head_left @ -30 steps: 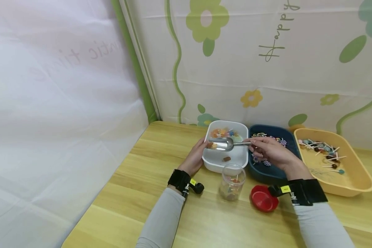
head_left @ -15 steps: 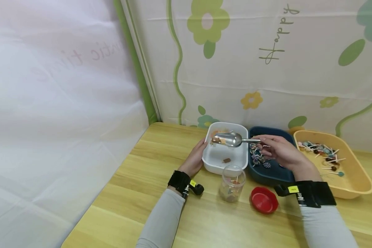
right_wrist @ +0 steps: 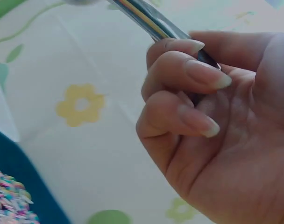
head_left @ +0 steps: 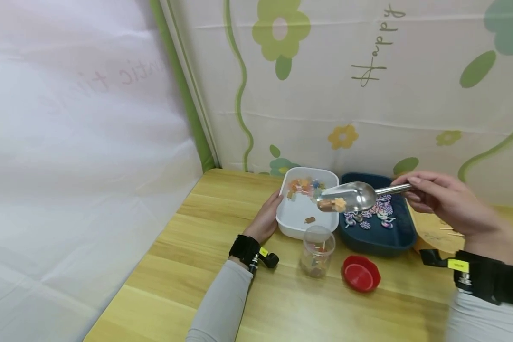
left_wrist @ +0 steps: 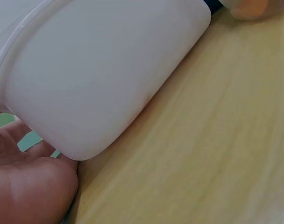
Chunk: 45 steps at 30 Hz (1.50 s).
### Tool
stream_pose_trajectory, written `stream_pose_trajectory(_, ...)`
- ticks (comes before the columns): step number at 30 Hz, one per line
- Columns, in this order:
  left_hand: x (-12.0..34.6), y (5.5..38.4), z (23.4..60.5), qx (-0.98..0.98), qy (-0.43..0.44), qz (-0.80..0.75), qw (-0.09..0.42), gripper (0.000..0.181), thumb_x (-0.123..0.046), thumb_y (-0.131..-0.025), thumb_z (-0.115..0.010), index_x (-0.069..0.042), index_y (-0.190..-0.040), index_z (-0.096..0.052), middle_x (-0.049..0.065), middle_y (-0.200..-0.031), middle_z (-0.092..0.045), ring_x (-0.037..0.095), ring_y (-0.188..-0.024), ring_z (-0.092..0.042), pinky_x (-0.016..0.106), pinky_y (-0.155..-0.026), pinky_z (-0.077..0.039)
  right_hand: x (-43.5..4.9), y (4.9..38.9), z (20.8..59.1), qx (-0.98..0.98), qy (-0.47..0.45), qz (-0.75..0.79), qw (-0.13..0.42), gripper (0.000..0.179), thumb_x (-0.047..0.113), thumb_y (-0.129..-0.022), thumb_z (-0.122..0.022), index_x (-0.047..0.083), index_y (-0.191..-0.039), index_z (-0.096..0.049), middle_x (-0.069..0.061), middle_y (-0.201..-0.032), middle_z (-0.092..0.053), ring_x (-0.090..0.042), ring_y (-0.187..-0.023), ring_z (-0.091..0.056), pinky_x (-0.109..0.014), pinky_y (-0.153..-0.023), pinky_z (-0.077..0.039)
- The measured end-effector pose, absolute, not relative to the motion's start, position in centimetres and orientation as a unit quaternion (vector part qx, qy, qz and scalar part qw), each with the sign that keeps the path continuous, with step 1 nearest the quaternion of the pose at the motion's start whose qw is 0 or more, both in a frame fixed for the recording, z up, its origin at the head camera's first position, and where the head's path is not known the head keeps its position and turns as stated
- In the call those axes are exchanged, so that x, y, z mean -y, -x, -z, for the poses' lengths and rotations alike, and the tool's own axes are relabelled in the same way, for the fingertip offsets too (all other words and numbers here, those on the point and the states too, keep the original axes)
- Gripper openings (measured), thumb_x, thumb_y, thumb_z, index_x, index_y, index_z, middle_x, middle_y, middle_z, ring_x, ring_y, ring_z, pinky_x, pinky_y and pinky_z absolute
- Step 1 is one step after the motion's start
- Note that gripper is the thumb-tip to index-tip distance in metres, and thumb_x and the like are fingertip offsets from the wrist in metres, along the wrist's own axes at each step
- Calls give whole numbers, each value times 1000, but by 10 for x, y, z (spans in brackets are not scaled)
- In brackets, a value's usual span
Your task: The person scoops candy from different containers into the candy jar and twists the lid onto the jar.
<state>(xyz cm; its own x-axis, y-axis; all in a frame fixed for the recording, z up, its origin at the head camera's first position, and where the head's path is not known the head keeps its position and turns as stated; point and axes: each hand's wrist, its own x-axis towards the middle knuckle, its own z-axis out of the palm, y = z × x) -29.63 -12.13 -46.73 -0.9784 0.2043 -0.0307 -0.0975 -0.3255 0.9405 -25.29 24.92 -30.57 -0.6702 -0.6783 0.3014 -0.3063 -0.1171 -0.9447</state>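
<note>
My right hand point(head_left: 444, 199) grips the handle of a metal scoop point(head_left: 359, 195), its fingers curled round it in the right wrist view. In the scoop's bowl lie a brown candy piece and a pale orange star-shaped one point(head_left: 339, 204). The bowl hangs over the gap between the white bin point(head_left: 292, 219) and the navy bin point(head_left: 378, 240). My left hand point(head_left: 265, 216) holds the white bin by its left side; in the left wrist view the hand point(left_wrist: 30, 182) lies against the bin's wall. Small colourful candies point(head_left: 305, 186) and a single brown piece point(head_left: 309, 220) lie inside.
A clear plastic jar point(head_left: 318, 254), without its lid and part filled, stands before the white bin. Right of it lies a red lid point(head_left: 361, 274). Swirl lollipops point(head_left: 365, 225) lie in the navy bin. A yellow bin point(head_left: 436, 232) is partly hidden behind my right arm. A patterned curtain point(head_left: 308, 109) closes off the back.
My right hand has moved right with the loaded scoop, from over the white bin to its right edge, and now covers more of the yellow bin. My left hand stays at the white bin.
</note>
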Motion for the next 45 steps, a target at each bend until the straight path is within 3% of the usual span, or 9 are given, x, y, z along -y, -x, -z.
stream_pose_trajectory(2,122,295,466,-574,-47,-812,92,48,-32,-103,-34,-21,-148,-23,4,-152,-21,20,-134,-22,41,-111,-22,-252,247,299,-662,402,619,127,35,-4,-102,-16,-22,-118,-41,-9,-72,-38,-20,-50,-29,-37,-45,-22)
stream_pose_trajectory(10,123,294,466,-580,-44,-808,96,46,-31,-103,-34,-22,-148,-25,2,-152,-22,19,-134,-22,40,-111,-22,-250,232,286,-767,395,500,77,33,-4,-101,-22,-11,-113,-52,-6,-66,-37,-19,-47,-30,-37,-37,-24)
stream_pose_trajectory(23,122,298,466,-577,-47,-810,93,47,-31,-104,-34,-21,-148,-24,2,-152,-23,19,-134,-22,39,-111,-22,-247,231,284,-792,381,474,56,32,-1,-102,-25,-8,-112,-54,-6,-66,-37,-19,-47,-29,-36,-38,-25)
stream_pose_trajectory(27,122,297,467,-579,-41,-809,95,47,-30,-104,-34,-20,-148,-24,3,-151,-24,19,-134,-24,39,-111,-24,-243,231,283,-807,353,470,50,32,7,-104,-26,-5,-114,-54,-6,-66,-38,-22,-48,-32,-35,-42,-31)
stream_pose_trajectory(33,123,298,467,-584,-56,-804,95,49,-32,-104,-32,-18,-150,-20,5,-152,-21,21,-134,-22,40,-111,-23,-228,241,290,-811,301,501,24,33,17,-104,-32,-5,-116,-53,-10,-72,-42,-23,-53,-36,-37,-44,-31)
stream_pose_trajectory(45,124,298,468,-579,-58,-807,103,46,-30,-104,-32,-22,-148,-24,4,-153,-20,20,-135,-21,40,-111,-22,-184,265,323,-901,202,373,-95,36,32,-101,-40,6,-105,-64,-12,-73,-50,-23,-59,-44,-30,-45,-37)
